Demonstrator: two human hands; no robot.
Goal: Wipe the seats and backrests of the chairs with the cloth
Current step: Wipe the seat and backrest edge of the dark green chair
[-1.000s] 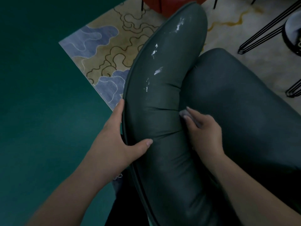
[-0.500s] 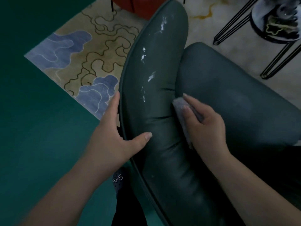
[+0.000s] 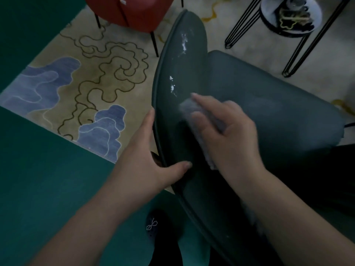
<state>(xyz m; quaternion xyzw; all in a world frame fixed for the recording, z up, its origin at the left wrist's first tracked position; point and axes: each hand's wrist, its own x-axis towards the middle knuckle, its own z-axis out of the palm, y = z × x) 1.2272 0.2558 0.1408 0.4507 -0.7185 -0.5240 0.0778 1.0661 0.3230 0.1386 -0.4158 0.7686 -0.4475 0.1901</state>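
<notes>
Left hand (image 3: 148, 160) clamps the backrest (image 3: 180, 77) rim, bracing the chair. Right hand (image 3: 226, 131) presses the bunched cloth (image 3: 187, 110) against it, white smears (image 3: 172, 87) just beyond its fingertips, likely next.

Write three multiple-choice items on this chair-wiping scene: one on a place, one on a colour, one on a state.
1. Where does the left hand rest?
A. on the dark green padded backrest's edge
B. on the red chair
C. on the round side table

2. What colour are the flecks on the backrest?
A. red
B. white
C. yellow

3. How is the pale grey cloth held?
A. lying loose on the rug
B. draped over the left arm
C. pressed to the backrest under the right hand

Answers: 1 A, thumb in front, fingers behind the rim; 2 B, they show pale against dark upholstery; 3 C, cloth peeks out beneath that hand.
</notes>
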